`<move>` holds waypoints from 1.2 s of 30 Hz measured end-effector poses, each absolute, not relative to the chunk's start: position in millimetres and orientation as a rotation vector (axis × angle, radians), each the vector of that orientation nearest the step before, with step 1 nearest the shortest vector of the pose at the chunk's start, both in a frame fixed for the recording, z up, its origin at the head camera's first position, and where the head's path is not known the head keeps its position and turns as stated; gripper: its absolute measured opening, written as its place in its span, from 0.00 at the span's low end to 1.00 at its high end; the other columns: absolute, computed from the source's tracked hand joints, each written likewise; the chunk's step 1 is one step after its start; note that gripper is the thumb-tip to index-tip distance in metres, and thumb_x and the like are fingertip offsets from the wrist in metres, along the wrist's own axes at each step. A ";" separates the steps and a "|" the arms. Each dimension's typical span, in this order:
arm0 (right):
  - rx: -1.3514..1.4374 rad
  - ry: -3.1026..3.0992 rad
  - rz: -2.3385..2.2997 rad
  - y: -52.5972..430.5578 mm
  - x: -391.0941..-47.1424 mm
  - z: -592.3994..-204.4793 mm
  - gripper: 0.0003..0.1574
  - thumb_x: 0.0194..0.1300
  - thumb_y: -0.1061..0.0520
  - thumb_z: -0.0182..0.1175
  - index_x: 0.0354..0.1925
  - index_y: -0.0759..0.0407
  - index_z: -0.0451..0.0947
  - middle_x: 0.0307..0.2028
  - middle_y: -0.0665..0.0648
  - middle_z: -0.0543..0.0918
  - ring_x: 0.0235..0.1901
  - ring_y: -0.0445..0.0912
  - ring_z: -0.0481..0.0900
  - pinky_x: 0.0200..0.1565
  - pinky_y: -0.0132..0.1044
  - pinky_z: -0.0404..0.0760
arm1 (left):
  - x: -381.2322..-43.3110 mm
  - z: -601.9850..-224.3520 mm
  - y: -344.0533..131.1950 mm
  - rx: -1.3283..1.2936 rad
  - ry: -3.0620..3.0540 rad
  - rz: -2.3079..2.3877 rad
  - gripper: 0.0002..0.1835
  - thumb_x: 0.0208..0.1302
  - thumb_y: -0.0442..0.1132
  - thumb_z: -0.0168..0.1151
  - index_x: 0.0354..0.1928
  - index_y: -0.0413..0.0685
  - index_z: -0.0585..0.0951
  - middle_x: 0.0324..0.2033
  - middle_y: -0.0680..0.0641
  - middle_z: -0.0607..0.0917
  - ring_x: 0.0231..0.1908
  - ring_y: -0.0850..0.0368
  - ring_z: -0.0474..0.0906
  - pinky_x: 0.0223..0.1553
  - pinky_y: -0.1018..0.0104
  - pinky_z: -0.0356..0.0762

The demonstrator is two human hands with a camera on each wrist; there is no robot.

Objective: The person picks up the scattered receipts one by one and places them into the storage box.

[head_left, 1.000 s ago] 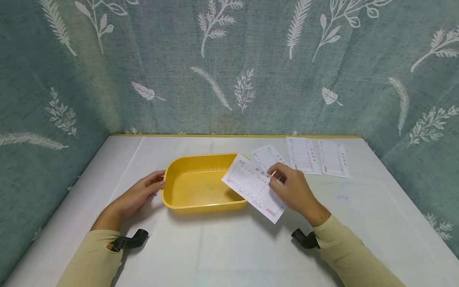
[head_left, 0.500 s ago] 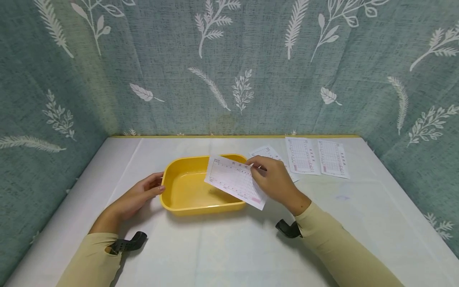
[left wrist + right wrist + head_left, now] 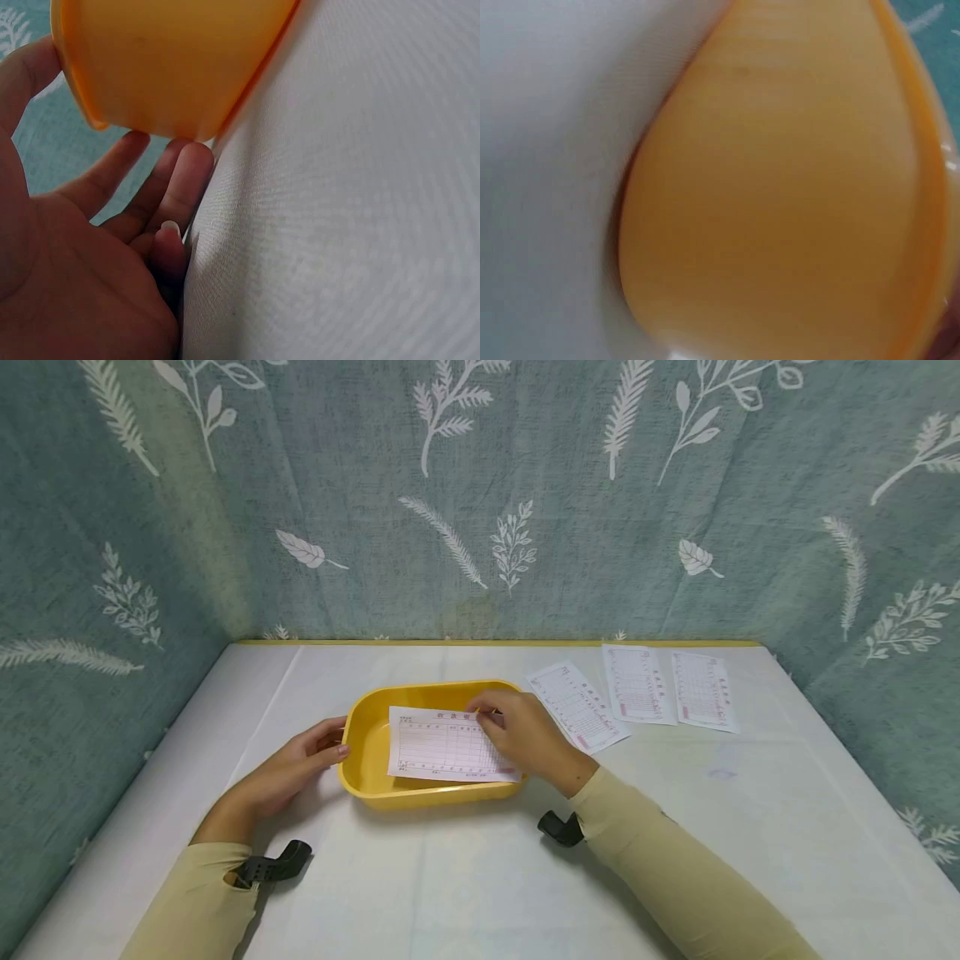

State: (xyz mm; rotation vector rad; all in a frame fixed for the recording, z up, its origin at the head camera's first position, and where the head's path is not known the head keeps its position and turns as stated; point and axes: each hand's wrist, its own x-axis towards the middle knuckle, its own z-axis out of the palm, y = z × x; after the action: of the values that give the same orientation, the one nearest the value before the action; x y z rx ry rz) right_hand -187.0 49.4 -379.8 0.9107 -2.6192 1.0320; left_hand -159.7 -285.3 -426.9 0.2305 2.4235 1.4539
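A yellow plastic tray (image 3: pixel 431 797) stands on the white-covered table. My right hand (image 3: pixel 521 727) pinches a printed receipt slip (image 3: pixel 435 743) by its right part and holds it over the tray, reaching across the tray's right end. At the opposite end, my left hand (image 3: pixel 288 772) rests against the tray's outside. In the left wrist view, its fingertips (image 3: pixel 191 161) touch the yellow wall (image 3: pixel 172 67), with the thumb at the rim and the palm apart. The right wrist view is filled mostly by the tray's outer wall (image 3: pixel 772 180); the pinching fingers are hidden there.
Three more printed slips lie right of the tray: a tilted one (image 3: pixel 577 706), one beside it (image 3: pixel 637 685) and one farthest right (image 3: pixel 703 692). A leaf-patterned green cloth (image 3: pixel 360 585) closes off the back and sides. Black wrist mounts (image 3: pixel 273 864) sit at both cuffs.
My right hand has carried the slip leftward from beside the tray to over it, turning it nearly level with the tray's long side. The tilted slip is now uncovered. The left hand stays put.
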 end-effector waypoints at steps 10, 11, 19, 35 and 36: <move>1.008 -2.685 1.026 32.1 -194.5 -388.4 0.10 0.64 0.61 0.55 0.40 0.50 0.79 0.40 0.47 0.83 0.30 0.35 0.75 0.36 0.25 0.76 | -160.1 -424.7 -283.7 0.229 2.393 1.479 0.30 0.66 0.51 0.52 0.67 0.52 0.59 0.60 0.44 0.68 0.56 0.54 0.65 0.56 0.71 0.65; 1.020 -2.687 1.024 30.7 -195.6 -389.2 0.10 0.64 0.61 0.54 0.40 0.50 0.79 0.40 0.47 0.84 0.30 0.35 0.75 0.36 0.25 0.76 | -160.0 -424.4 -283.4 0.226 2.394 1.474 0.30 0.66 0.51 0.52 0.67 0.52 0.58 0.61 0.44 0.68 0.57 0.53 0.64 0.59 0.66 0.64; 0.957 -2.870 0.905 21.0 -201.9 -394.2 0.12 0.64 0.60 0.53 0.43 0.47 0.77 0.41 0.49 0.83 0.32 0.40 0.76 0.36 0.29 0.75 | -159.8 -423.7 -283.2 0.209 2.390 1.478 0.31 0.66 0.51 0.51 0.68 0.52 0.57 0.64 0.44 0.65 0.62 0.49 0.60 0.62 0.53 0.58; 0.896 -3.105 0.675 12.3 -209.3 -403.8 0.19 0.60 0.58 0.57 0.50 0.47 0.76 0.49 0.48 0.81 0.43 0.41 0.76 0.50 0.36 0.75 | -162.4 -425.1 -283.8 0.160 2.394 1.464 0.31 0.66 0.54 0.51 0.68 0.54 0.57 0.63 0.46 0.66 0.61 0.50 0.60 0.64 0.48 0.56; 0.893 -3.115 0.665 12.2 -209.1 -404.0 0.19 0.60 0.58 0.57 0.51 0.47 0.76 0.48 0.48 0.80 0.43 0.41 0.76 0.50 0.36 0.75 | -162.0 -425.0 -283.8 0.162 2.392 1.465 0.32 0.66 0.54 0.51 0.68 0.54 0.57 0.63 0.45 0.65 0.61 0.49 0.60 0.64 0.47 0.55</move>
State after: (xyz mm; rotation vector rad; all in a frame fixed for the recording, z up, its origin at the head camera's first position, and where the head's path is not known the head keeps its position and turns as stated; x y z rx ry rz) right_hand -209.1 12.2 -404.0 0.8932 -3.1152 0.6651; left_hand -162.0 -283.8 -425.0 0.1618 2.3922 1.4651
